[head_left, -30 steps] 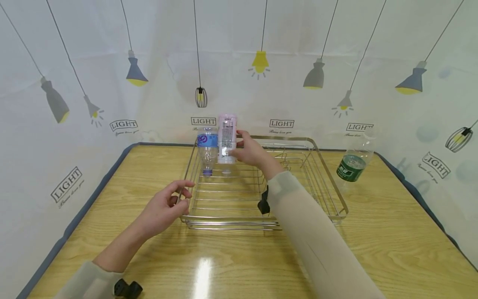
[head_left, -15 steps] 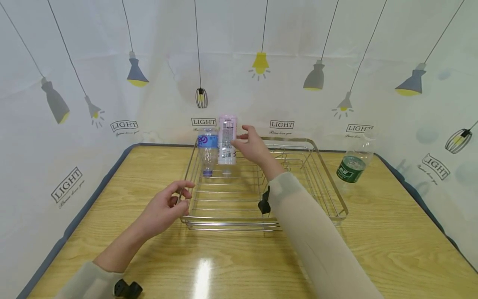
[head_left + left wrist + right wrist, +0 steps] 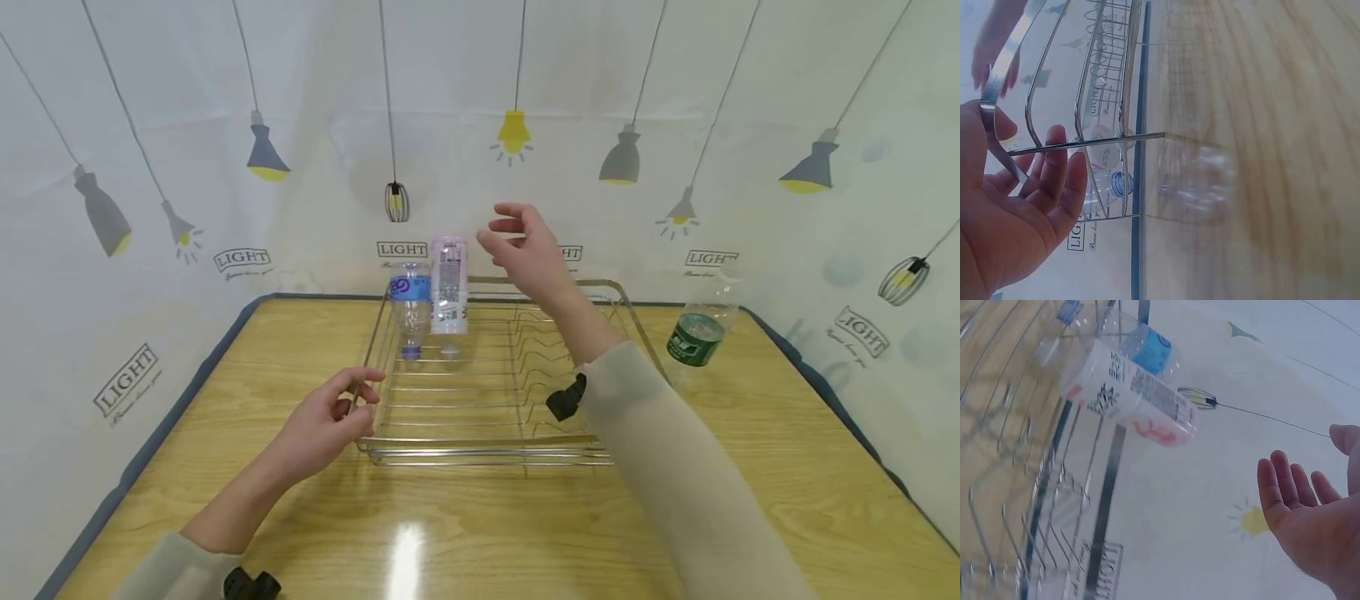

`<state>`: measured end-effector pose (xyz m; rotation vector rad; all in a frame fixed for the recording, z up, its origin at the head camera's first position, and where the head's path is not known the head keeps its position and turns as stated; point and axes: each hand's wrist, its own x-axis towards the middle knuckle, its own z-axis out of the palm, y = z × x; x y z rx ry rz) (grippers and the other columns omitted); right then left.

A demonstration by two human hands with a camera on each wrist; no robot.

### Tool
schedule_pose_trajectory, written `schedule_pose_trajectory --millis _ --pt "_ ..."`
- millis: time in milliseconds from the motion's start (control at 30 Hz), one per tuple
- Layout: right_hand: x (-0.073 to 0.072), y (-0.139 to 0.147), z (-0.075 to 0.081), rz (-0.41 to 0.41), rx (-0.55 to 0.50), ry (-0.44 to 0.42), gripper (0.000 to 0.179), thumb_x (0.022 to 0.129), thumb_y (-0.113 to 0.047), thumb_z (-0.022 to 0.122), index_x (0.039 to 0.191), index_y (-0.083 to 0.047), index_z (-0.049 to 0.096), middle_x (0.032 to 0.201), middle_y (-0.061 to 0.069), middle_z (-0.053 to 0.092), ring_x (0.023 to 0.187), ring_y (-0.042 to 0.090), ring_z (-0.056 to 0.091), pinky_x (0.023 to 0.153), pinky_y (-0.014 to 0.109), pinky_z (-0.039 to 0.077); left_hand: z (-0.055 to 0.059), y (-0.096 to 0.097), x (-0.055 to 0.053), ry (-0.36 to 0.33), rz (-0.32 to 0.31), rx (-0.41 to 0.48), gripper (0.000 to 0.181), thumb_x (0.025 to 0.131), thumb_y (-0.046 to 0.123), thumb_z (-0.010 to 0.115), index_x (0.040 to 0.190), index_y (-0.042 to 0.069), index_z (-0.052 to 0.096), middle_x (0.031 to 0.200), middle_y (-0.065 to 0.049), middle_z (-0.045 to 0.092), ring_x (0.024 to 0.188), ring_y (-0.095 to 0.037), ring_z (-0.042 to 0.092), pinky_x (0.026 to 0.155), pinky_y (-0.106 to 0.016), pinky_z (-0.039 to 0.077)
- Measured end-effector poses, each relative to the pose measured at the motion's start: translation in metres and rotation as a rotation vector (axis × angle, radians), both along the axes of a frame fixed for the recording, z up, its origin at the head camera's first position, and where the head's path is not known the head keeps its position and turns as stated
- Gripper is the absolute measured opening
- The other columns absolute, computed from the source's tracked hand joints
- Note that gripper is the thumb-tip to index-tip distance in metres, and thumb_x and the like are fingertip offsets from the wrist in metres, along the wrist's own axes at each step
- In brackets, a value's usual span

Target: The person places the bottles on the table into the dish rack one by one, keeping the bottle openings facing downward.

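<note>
My right hand is raised above the back of the metal wire dish rack, its fingers loose and holding nothing. To its left, a pink-and-white labelled bottle stands upside down in the rack. Beside that is a clear bottle with a blue label, also inverted, its blue cap low among the wires in the left wrist view. At the rack's front left corner is my left hand, with fingers loosely bent around the rim and a gap to the thumb. The right wrist view shows my right palm apart from both bottles.
A clear bottle with a green label stands on the wooden table to the right of the rack. Wavy wire dividers run along the rack's right half. A curtain printed with lamps closes off the back and sides.
My right hand has let go of the pink-and-white bottle and moved up and to the right. The bottle stays inverted in the rack. My left hand keeps its place at the corner.
</note>
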<state>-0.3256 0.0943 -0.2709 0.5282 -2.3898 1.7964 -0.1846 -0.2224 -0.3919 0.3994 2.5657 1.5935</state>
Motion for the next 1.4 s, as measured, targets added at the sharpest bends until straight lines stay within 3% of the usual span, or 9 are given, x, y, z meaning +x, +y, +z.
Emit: schedule_pose_trajectory --millis 167,400,533,667,833,1167,1267,1333,1400 --pt "0.019 0.036 0.017 0.003 0.086 0.069 0.057 0.110 -0.032 0.067 0.161 -0.015 0.048 0.151 0.013 0.059 0.126 0.028 0.067 0.106 0.043 0.059 0.001 0.000 0.001 -0.001 0.001 -0.006 0.050 0.102 0.005 0.059 0.151 0.011 0.056 0.128 -0.024 0.060 0.078 -0.016 0.061 0.074 -0.034 0.061" --pt "0.044 0.095 0.022 -0.083 0.232 0.080 0.055 0.110 -0.040 0.066 0.159 -0.019 0.050 0.151 0.009 0.061 0.126 0.026 0.066 0.100 0.034 0.056 0.000 0.000 -0.001 0.007 0.000 -0.013 0.050 0.101 0.006 0.059 0.151 0.011 0.056 0.128 -0.023 0.060 0.077 -0.016 0.061 0.070 -0.032 0.058" --pt "0.056 0.127 0.022 -0.145 0.308 0.098 0.057 0.111 -0.046 0.064 0.160 -0.021 0.049 0.152 0.006 0.061 0.126 0.017 0.063 0.097 0.026 0.054 -0.001 -0.001 -0.001 0.012 0.004 -0.012 0.050 0.101 0.006 0.060 0.151 0.011 0.056 0.128 -0.023 0.060 0.079 -0.016 0.063 0.065 -0.030 0.054" --pt "0.063 0.162 0.024 -0.210 0.317 0.141 0.056 0.111 -0.043 0.064 0.160 -0.021 0.051 0.148 -0.001 0.062 0.119 0.005 0.063 0.090 0.015 0.051 -0.001 -0.001 -0.001 0.011 0.004 -0.007 0.050 0.102 0.006 0.060 0.151 0.011 0.056 0.128 -0.023 0.060 0.081 -0.016 0.064 0.064 -0.029 0.053" --pt "0.072 0.206 0.027 -0.300 0.285 0.168 0.052 0.110 -0.039 0.068 0.157 -0.024 0.054 0.135 -0.021 0.061 0.115 -0.002 0.061 0.086 0.009 0.050 -0.001 -0.001 -0.001 0.003 -0.001 -0.003 0.049 0.103 0.007 0.060 0.151 0.011 0.055 0.128 -0.024 0.059 0.081 -0.017 0.064 0.066 -0.032 0.056" --pt "0.076 0.283 -0.003 -0.425 0.230 0.085 0.054 0.109 -0.033 0.070 0.160 -0.027 0.051 0.133 -0.030 0.054 0.116 -0.008 0.053 0.083 0.004 0.045 -0.001 0.000 -0.003 0.008 -0.003 -0.007 0.048 0.102 0.007 0.060 0.150 0.011 0.056 0.128 -0.026 0.059 0.081 -0.018 0.064 0.066 -0.032 0.055" --pt "0.073 0.297 -0.017 -0.411 0.245 0.026 0.061 0.109 -0.037 0.069 0.165 -0.026 0.046 0.134 -0.030 0.052 0.117 -0.009 0.052 0.084 0.005 0.045 -0.001 0.000 -0.003 0.008 -0.001 -0.005 0.048 0.102 0.006 0.059 0.150 0.010 0.056 0.128 -0.026 0.059 0.082 -0.019 0.065 0.067 -0.032 0.056" --pt "0.071 0.305 -0.027 -0.388 0.267 -0.022 0.066 0.110 -0.040 0.067 0.169 -0.027 0.040 0.137 -0.031 0.050 0.118 -0.011 0.050 0.095 0.013 0.046 -0.001 0.000 -0.003 0.005 -0.001 -0.004 0.048 0.102 0.006 0.059 0.150 0.010 0.056 0.128 -0.026 0.059 0.083 -0.020 0.066 0.069 -0.033 0.057" --pt "0.068 0.311 -0.039 -0.362 0.294 -0.048 0.069 0.111 -0.041 0.065 0.172 -0.027 0.036 0.142 -0.029 0.048 0.120 -0.012 0.048 0.097 0.015 0.046 -0.001 -0.001 -0.002 0.001 -0.001 -0.001 0.048 0.103 0.006 0.059 0.151 0.010 0.056 0.128 -0.026 0.059 0.083 -0.020 0.066 0.072 -0.034 0.060"
